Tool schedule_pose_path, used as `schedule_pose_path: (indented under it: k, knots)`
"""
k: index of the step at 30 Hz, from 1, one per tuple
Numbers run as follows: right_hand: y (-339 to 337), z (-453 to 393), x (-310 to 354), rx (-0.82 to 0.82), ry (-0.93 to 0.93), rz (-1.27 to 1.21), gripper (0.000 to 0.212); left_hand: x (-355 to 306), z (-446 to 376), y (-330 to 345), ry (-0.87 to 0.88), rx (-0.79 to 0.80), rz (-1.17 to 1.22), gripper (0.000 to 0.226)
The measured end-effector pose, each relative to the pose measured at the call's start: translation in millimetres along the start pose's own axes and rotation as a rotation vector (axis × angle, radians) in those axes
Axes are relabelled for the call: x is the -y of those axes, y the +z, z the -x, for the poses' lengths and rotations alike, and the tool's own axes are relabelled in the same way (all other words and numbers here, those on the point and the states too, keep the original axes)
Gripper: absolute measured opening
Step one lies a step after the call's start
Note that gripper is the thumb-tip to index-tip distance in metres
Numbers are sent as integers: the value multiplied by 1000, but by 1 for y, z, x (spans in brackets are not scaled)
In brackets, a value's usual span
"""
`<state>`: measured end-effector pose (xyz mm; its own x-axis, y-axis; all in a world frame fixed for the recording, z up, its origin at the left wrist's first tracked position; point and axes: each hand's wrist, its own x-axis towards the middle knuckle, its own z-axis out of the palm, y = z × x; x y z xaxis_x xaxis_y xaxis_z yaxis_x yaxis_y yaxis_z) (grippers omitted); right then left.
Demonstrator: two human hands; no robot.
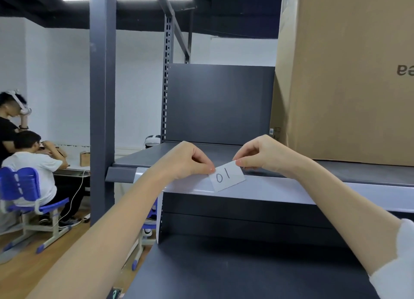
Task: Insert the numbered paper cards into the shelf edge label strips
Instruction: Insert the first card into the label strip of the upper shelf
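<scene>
Hands pinching paper card (227,176) (marked 01), left hand (190,161) and right hand (262,157) at its upper corners, against label strip (291,190)

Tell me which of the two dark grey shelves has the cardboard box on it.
The upper dark grey shelf, level with the hands, carries the large brown cardboard box at its right end. The lower dark grey shelf, nearest the camera, holds no box.

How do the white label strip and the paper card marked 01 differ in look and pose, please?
The label strip is long and blank, running along the shelf's front edge; the paper card is short and bears handwritten "01". The strip lies level with the shelf; the card sits tilted across it. The card is pinched by the left hand and right hand; the strip is fixed. Both are pale.
</scene>
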<state>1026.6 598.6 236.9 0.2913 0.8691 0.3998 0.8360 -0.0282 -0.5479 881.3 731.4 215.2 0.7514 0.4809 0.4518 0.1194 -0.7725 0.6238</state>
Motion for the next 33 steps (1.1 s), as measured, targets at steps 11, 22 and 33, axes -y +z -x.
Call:
schedule_pose_path:
  k: [11,22,33]
  knots:
    - [-2,19,-2,-64,11,113,14,-8,-4,7,-10,9,-26,10]
    - [-1,25,-7,-65,22,75,13,-6,0,16,34,-45,-16,18]
    - [1,23,-7,-63,21,109,13,-6,2,17,32,-59,-24,14]
